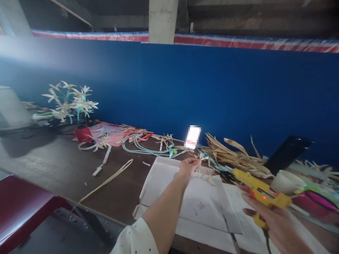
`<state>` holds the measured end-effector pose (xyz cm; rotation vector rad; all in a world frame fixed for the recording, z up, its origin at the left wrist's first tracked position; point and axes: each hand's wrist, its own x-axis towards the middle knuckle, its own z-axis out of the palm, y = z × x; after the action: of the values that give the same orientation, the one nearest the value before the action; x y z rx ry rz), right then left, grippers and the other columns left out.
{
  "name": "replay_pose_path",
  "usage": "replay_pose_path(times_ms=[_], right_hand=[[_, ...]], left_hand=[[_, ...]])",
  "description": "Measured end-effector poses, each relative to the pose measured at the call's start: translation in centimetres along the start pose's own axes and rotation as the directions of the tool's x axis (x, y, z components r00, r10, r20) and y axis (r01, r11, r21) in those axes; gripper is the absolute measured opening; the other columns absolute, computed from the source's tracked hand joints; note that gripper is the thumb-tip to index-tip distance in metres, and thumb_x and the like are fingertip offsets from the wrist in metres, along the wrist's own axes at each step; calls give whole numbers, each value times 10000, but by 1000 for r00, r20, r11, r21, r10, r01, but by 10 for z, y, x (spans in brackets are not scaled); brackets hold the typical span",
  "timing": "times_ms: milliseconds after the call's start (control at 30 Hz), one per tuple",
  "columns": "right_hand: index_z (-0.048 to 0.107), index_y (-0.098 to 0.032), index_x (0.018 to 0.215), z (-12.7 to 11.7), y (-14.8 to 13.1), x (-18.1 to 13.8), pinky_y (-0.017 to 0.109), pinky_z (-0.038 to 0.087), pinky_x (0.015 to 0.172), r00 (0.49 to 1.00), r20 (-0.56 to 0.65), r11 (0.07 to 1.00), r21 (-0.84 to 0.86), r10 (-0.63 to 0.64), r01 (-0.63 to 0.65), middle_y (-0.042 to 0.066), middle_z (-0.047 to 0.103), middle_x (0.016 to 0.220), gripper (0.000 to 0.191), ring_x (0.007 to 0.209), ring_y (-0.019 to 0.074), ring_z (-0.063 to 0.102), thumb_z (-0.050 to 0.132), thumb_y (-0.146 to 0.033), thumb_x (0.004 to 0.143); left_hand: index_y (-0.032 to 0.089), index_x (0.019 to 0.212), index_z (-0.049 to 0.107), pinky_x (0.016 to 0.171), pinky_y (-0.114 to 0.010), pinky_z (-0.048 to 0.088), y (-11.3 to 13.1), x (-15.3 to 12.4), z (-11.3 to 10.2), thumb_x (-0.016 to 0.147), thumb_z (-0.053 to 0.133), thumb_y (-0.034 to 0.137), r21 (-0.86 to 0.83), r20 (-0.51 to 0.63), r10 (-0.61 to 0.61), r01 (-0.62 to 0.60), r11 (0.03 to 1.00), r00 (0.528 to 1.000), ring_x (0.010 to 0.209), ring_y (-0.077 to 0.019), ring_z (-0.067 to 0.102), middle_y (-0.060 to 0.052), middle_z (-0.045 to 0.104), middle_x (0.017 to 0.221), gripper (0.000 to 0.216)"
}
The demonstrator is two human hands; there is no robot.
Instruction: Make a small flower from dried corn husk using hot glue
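My left hand [188, 167] is closed in a pinch on a small flower of pale dried strips [205, 173], held over a white cardboard box [164, 178]. Red handwriting marks the box. My right hand [267, 215] wraps round a yellow hot glue gun [261, 192]. An orange light glows on the gun's side, and its nozzle points left toward the flower. A black cord hangs from its handle. Motion blurs the right hand slightly.
Dried husks [233, 155] lie along the blue partition [238, 95]. A white cup [287, 182] and a pink container [315, 204] stand at right. Pale blue cord [140, 150] lies left of centre; a flower arrangement [74, 102] stands far left. A red chair [23, 208] is at lower left.
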<state>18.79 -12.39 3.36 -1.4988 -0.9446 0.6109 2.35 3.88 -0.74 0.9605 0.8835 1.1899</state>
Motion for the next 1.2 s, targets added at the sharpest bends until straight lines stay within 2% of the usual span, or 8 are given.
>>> replay_pose_path(times_ms=[100, 233, 333, 433, 533, 733, 1033, 1200], right_hand=[[655, -198, 962, 25, -5, -1, 284, 538, 519, 998, 56, 999, 16, 37, -38, 88, 664, 1029, 489, 881, 276, 640, 744, -481, 573], [658, -160, 867, 46, -13, 2, 221, 434, 422, 994, 96, 997, -56, 54, -49, 82, 679, 810, 402, 585, 167, 606, 707, -461, 605], [657, -156, 780, 53, -16, 7, 219, 384, 404, 992, 124, 985, -175, 17, 5, 15, 579, 547, 308, 451, 123, 491, 673, -429, 639], [656, -160, 766, 56, -15, 10, 231, 363, 396, 990, 143, 959, -279, -13, 53, -18, 494, 439, 307, 406, 126, 455, 646, -447, 657], [636, -173, 732, 58, -10, 13, 235, 351, 380, 989, 146, 950, -311, 6, 40, -17, 506, 439, 299, 392, 129, 453, 636, -463, 661], [630, -168, 734, 58, 1, 20, 248, 424, 416, 982, 152, 949, -311, 109, -57, 32, 628, 575, 279, 437, 145, 529, 664, -428, 641], [634, -166, 713, 62, 1, 18, 241, 417, 391, 995, 70, 947, -317, 76, -50, 50, 652, 580, 291, 398, 129, 504, 657, -447, 639], [633, -158, 686, 59, 3, 23, 258, 434, 408, 986, 141, 936, -351, 86, -31, 67, 658, 598, 325, 421, 150, 538, 676, -476, 636]], left_hand=[[133, 740, 691, 510, -201, 331, -1, 0, 0, 551, 768, 432, 11, 14, 18, -18, 1000, 1000, 551, -71, 456, -18, 594, 647, 362], [137, 757, 690, 516, -201, 326, -1, -1, 0, 570, 755, 434, 22, 22, 18, -18, 1000, 1000, 555, -70, 452, -13, 595, 661, 357], [129, 757, 687, 505, -203, 309, 0, -1, 0, 594, 740, 426, 36, 27, 34, -35, 999, 999, 536, -64, 426, -7, 581, 647, 343], [120, 752, 683, 501, -205, 304, -1, -1, 0, 594, 745, 416, 34, 27, 51, -52, 998, 998, 523, -62, 413, -2, 568, 626, 341], [118, 740, 683, 493, -208, 301, -2, 0, 0, 595, 745, 423, 33, 16, 60, -61, 998, 998, 509, -63, 404, 3, 557, 601, 343], [124, 757, 693, 487, -205, 305, -2, 0, 1, 609, 740, 379, 30, 6, 70, -70, 997, 998, 510, -66, 413, -6, 578, 614, 299], [125, 727, 687, 502, -210, 318, 3, -3, 2, 613, 730, 345, 29, -3, 52, -51, 998, 999, 506, -67, 414, -8, 584, 615, 253], [123, 729, 688, 507, -218, 310, 3, -4, 1, 625, 722, 339, 26, 12, 65, -66, 998, 998, 501, -68, 403, -4, 571, 601, 242]])
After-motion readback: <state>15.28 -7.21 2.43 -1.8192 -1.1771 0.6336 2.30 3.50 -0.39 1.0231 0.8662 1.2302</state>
